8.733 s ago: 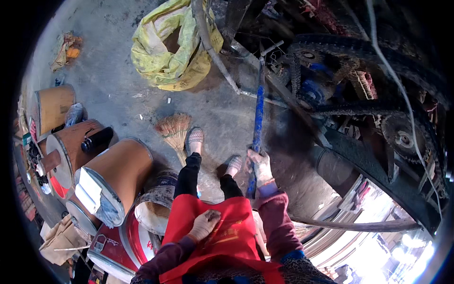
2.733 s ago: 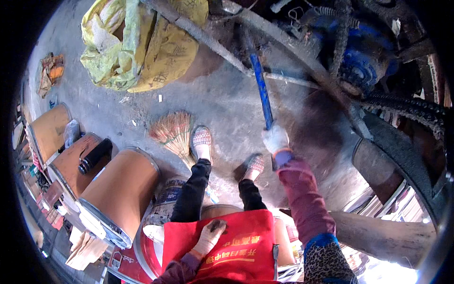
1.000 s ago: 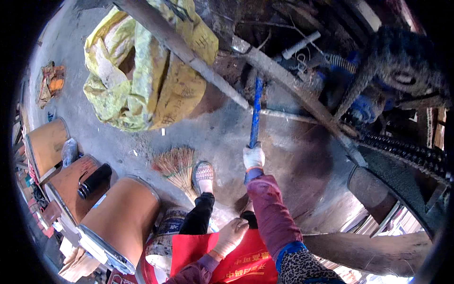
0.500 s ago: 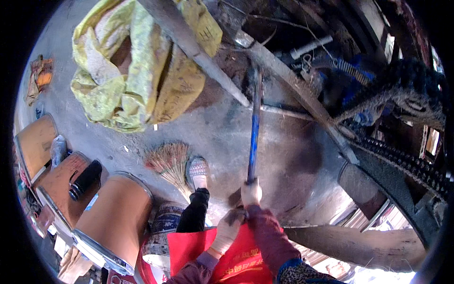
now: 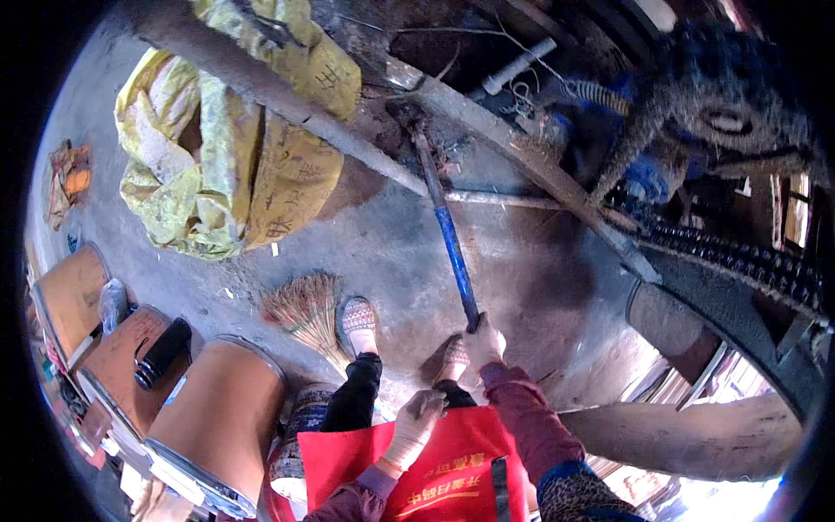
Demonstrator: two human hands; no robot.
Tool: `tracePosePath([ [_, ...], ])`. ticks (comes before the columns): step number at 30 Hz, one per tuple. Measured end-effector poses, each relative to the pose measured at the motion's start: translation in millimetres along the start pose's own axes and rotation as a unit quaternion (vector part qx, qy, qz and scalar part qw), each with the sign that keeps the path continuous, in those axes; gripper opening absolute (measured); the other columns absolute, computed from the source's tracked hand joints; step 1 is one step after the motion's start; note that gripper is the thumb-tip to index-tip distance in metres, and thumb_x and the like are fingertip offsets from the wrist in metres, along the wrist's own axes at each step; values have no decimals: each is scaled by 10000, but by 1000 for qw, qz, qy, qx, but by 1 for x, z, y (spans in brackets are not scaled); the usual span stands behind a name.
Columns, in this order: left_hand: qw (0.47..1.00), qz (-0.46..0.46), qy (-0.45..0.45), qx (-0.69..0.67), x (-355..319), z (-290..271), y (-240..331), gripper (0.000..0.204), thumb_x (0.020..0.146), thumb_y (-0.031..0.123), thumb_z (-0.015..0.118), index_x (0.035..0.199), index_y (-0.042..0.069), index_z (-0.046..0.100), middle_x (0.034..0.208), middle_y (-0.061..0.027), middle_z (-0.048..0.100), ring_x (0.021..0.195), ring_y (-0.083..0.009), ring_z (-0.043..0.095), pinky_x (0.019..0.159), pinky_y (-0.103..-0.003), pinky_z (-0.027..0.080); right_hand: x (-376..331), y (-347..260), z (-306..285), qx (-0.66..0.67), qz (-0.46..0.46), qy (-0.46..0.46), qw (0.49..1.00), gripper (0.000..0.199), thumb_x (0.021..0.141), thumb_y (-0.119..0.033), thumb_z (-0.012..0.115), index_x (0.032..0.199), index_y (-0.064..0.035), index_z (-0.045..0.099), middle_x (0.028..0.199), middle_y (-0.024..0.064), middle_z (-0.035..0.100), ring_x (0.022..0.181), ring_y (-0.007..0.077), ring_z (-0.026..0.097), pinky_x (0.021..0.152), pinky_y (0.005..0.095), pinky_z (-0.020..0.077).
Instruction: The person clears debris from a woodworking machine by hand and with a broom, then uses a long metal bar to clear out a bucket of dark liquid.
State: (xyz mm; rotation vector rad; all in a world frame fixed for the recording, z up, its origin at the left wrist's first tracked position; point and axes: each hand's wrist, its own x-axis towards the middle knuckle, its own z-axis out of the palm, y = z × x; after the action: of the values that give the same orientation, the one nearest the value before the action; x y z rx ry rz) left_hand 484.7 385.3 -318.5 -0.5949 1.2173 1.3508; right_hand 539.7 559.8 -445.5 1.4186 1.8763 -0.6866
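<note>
My right hand point(image 5: 484, 342) is wrapped around the near part of a long tool with a blue and bare-metal handle point(image 5: 454, 252). The handle slants away across the floor, and its dark head lies against the machine frame, too murky to tell its kind. Over the red apron point(image 5: 444, 470) my left hand point(image 5: 416, 428), in a pale covering, is curled closed, apart from the handle. What it holds, if anything, is hidden. A straw broom point(image 5: 306, 306) lies beside my left shoe point(image 5: 358, 318). My right shoe point(image 5: 456, 351) shows below the right hand.
A yellow woven sack point(image 5: 291, 187) stands far left behind a slanting beam point(image 5: 287, 100). Metal frame bars point(image 5: 522, 148), a chain-like strip point(image 5: 739, 274) and dirty machinery fill the right. Brown drums point(image 5: 217, 418) line the left; a black cylinder point(image 5: 163, 352) lies on one.
My left hand has come away from the handle and my right hand. The right hand has shifted rightward, tilting the handle so its far end leans left. My right shoe has come into sight.
</note>
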Motion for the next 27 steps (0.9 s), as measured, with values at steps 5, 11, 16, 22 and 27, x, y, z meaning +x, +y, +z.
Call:
tracePosePath([
  [5,1000,-8,13,18,-7,5,-10,200,859,159,558,985,5,557,853,-58,607,752,-101,567,664,-231,465,14,13,8,32,-20,25,999,272,727,-304,542,938,-137,502,721,183,609,730,396,584,637,479,448],
  [11,998,-30,1,60,-1,-4,-27,211,863,156,557,1003,-2,550,964,-57,583,861,-139,573,747,-272,495,0,41,9,23,1,35,999,260,723,-331,554,892,-139,505,694,168,603,722,388,586,633,473,446],
  [16,995,58,18,77,1,-2,-32,172,860,163,544,939,13,573,826,-45,618,713,-101,560,638,-248,453,-8,63,0,19,-41,60,997,275,697,-340,575,849,-115,533,657,164,596,667,374,592,581,470,449],
  [22,998,5,21,56,-3,1,-42,170,837,144,573,954,21,575,847,-24,614,725,-94,564,657,-219,459,18,13,-39,50,-62,68,995,297,702,-322,572,850,-65,587,694,205,596,725,374,596,627,463,462],
  [27,992,57,95,67,-4,-19,-78,147,835,206,573,844,60,585,675,15,546,623,-77,477,585,-230,402,-52,90,-46,-35,-1,-10,999,319,721,-297,555,953,-78,532,799,204,615,780,397,586,668,475,459],
])
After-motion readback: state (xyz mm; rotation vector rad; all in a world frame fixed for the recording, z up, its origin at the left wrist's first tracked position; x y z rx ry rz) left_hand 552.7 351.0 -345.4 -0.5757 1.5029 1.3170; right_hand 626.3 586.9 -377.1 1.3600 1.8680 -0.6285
